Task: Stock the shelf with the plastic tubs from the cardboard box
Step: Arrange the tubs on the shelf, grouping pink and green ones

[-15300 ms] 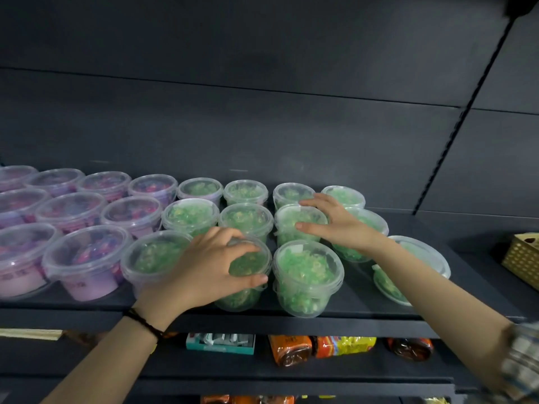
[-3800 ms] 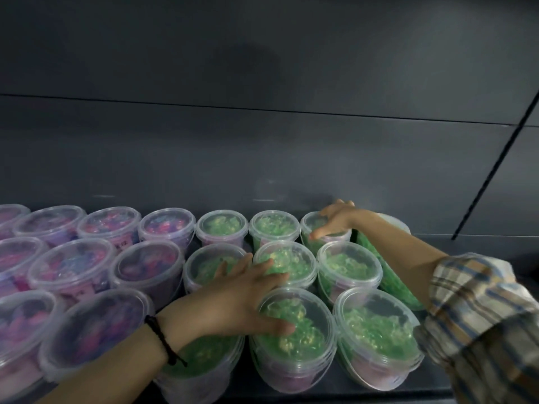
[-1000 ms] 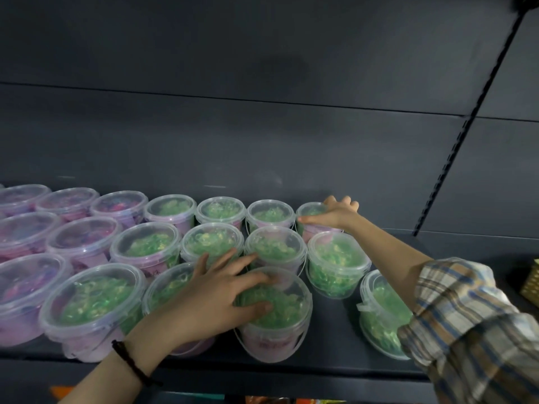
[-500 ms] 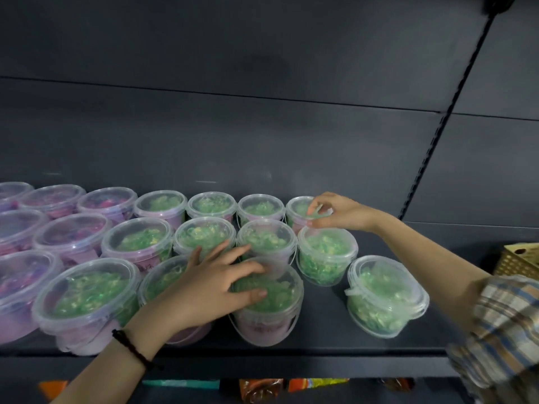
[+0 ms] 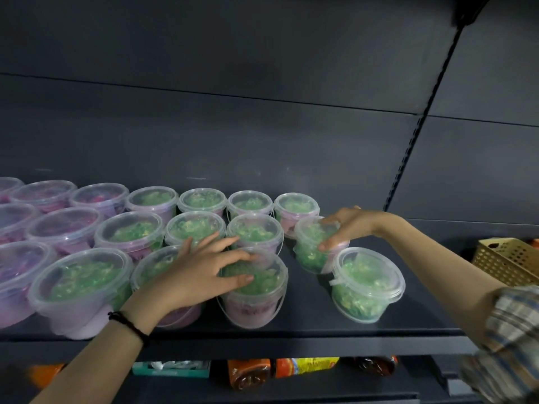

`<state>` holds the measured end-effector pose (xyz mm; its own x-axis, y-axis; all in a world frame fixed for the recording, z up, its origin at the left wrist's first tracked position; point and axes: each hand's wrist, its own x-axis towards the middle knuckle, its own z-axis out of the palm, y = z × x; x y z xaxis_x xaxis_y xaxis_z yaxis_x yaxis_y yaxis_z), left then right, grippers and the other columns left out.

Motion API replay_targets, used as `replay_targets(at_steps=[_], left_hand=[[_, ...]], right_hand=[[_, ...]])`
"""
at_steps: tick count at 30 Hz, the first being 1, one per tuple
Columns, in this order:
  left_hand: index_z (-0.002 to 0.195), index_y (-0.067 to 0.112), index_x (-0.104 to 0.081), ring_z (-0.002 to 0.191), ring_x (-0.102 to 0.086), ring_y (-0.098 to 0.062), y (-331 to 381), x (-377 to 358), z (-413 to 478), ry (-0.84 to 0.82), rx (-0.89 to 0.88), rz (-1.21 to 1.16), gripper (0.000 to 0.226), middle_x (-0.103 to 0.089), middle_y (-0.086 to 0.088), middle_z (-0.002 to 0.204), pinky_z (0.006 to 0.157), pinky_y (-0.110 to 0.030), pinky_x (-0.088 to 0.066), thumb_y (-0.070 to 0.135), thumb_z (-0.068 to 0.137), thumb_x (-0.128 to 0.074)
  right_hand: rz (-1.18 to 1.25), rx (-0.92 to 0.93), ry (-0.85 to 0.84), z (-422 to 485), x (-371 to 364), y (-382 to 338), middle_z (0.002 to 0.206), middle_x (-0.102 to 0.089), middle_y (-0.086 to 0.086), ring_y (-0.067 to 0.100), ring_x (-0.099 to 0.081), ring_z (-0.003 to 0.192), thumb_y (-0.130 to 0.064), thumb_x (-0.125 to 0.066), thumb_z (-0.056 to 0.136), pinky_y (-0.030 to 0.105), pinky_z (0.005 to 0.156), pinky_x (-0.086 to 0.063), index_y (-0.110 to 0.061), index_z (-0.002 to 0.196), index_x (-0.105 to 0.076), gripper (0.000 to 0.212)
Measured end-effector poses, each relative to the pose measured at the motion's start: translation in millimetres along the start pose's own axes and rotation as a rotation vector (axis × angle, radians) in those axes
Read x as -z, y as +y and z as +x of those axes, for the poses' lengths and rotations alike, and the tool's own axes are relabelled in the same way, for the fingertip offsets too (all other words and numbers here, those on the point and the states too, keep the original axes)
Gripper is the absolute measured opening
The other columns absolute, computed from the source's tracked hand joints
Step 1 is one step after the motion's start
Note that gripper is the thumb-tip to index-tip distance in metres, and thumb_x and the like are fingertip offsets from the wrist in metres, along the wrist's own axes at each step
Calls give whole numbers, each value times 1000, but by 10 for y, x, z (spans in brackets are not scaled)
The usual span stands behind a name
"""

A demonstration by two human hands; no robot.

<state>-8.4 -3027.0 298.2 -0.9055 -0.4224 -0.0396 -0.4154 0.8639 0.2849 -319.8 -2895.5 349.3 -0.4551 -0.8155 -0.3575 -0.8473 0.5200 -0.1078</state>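
Dark shelf (image 5: pixel 309 310): left grip (image 5: pixel 201 272) flat on front tub (image 5: pixel 253 304) lid; right grip (image 5: pixel 347 225) clasps tilted tub (image 5: pixel 309 253).

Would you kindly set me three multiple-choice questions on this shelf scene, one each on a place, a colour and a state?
1. Where is the basket?
A. At the right end of the shelf
B. At its left end
C. Under it

2. What colour fills the tub under the right hand?
A. Purple
B. Green
C. Orange

3. What is the right hand doing?
A. Lying flat on the shelf
B. Hanging free
C. Gripping the tub

Answers:
1 A: it stands at the far right, past the last tub.
2 B: green shows through the clear wall.
3 C: thumb and fingers curl round its top.
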Motion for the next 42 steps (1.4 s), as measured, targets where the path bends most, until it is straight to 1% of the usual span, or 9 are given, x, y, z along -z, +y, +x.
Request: replay_targets(at_steps=[4, 7, 10, 19, 24, 28, 33, 39, 42], left_hand=[[131, 67, -30, 144, 8, -5, 15, 8, -21, 8, -3, -22, 61, -5, 23, 157, 115, -50, 11, 85, 73, -23], [131, 66, -32, 144, 7, -4, 17, 8, -31, 10, -1, -35, 60, -6, 23, 157, 114, -50, 11, 84, 74, -25], [129, 68, -32, 144, 7, -5, 16, 9, -34, 15, 4, -40, 58, -7, 22, 157, 115, -50, 11, 84, 74, -26], [126, 71, -31, 144, 6, -5, 32, 14, -39, 21, 3, -49, 54, -9, 22, 157, 114, -52, 11, 84, 74, -26], [127, 70, -32, 145, 4, -5, 38, 23, -52, 29, -2, -41, 54, -10, 22, 157, 115, -51, 9, 83, 75, -27], [128, 69, -31, 145, 4, -6, 57, 29, -64, 17, 2, -22, 53, -10, 20, 157, 115, -52, 8, 80, 77, -27], [128, 69, -32, 146, 3, -8, 62, 37, -68, 12, -6, -19, 52, -10, 19, 158, 115, -53, 8, 79, 77, -27], [127, 70, -31, 145, 2, -7, 46, 31, -68, 18, -8, -15, 50, -11, 20, 157, 115, -53, 8, 78, 78, -29], [126, 70, -33, 145, -2, -6, 30, 36, -83, 32, -12, -34, 49, -13, 19, 157, 116, -52, 7, 78, 79, -29]], right_hand=[[-63, -54, 171, 33, -178, -204, 125, -49, 3, 30, -37, 122, -91, -47, 62, 36, 98, -28, -17, 125, -47, 97], [92, -149, 227, 43, -299, -341, 127, -36, 11, 33, -31, 124, -96, -48, 51, 44, 103, -34, -12, 134, -33, 119], [170, -180, 238, 28, -347, -408, 125, -30, 12, 35, -29, 128, -94, -50, 52, 46, 104, -36, -11, 139, -28, 122], [403, -29, 213, -141, -382, -135, 138, -36, 10, 27, -30, 132, -65, -55, 83, 35, 91, -43, -23, 141, -43, 73], [475, 31, 259, -318, -419, 87, 137, -45, 4, 28, -27, 137, -64, -55, 83, 48, 110, -33, -36, 139, -45, 64], [545, 123, 260, -501, -434, 257, 147, -38, -7, 16, -32, 138, -68, -64, 73, 43, 113, -31, -52, 127, -45, 59], [443, 114, 246, -393, -435, 67, 147, -41, -6, 15, -42, 127, -60, -70, 72, 28, 96, -38, -36, 143, -38, 81], [401, 10, 315, -223, -453, -141, 142, -44, 6, 22, -33, 136, -61, -73, 71, 33, 100, -40, -19, 143, -41, 89], [513, 57, 319, -350, -472, -95, 139, -45, -1, 20, -44, 128, -58, -70, 76, 32, 94, -44, -24, 142, -43, 78]])
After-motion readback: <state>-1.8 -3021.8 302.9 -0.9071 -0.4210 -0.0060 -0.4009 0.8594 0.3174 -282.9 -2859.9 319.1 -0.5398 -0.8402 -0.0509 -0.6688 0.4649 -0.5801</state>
